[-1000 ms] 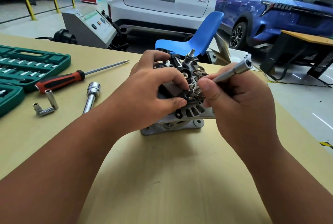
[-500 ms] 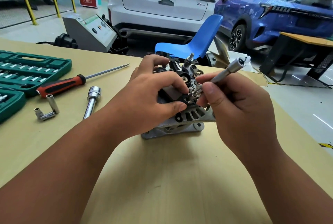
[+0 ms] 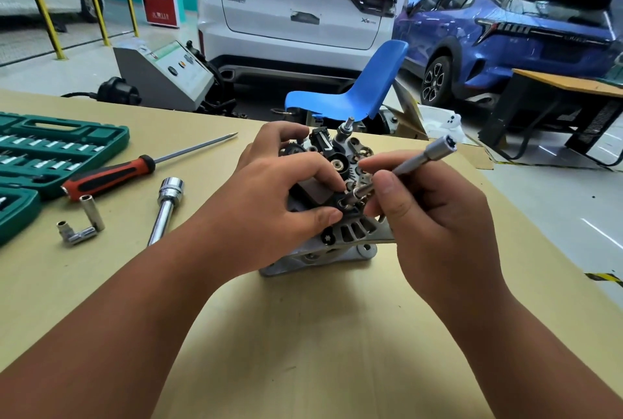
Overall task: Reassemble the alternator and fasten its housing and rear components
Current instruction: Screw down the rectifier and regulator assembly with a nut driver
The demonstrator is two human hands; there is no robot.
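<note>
Fingers (image 3: 320,174) round alternator (image 3: 350,233) and driver (image 3: 418,159) atop it

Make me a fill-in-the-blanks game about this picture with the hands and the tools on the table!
The left hand grips the alternator while the right hand pinches a socket driver; neither touches the screwdriver, whose handle is red and ____.
The chair behind the table is ____.
The open socket case at the left is ____.
Missing words: black; blue; green.
</note>
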